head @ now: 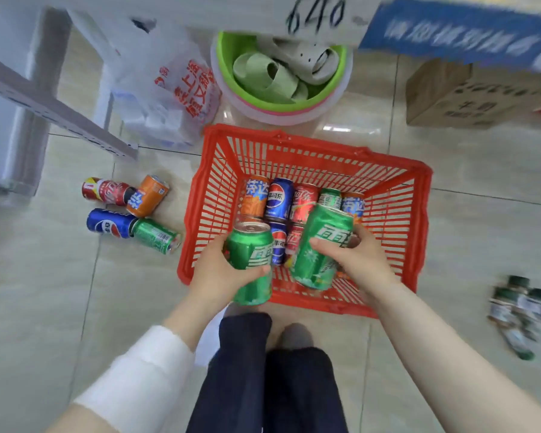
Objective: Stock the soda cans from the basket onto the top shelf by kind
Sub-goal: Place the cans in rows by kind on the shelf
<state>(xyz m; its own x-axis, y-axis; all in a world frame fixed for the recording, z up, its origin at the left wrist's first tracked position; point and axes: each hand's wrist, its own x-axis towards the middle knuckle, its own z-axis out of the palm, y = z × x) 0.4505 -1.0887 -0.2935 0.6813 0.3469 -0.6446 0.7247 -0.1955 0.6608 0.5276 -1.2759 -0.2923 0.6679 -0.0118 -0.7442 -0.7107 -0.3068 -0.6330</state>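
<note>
Cans (128, 214) litter floor left of basket (394, 195).

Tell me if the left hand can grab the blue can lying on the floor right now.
Probably not: the left hand is already wrapped around a green can. The blue can itself lies uncovered on the floor.

We see bright, even light, glare on the floor tiles (350, 129), blurred, wide-angle-warped edges, soft shadows
</note>
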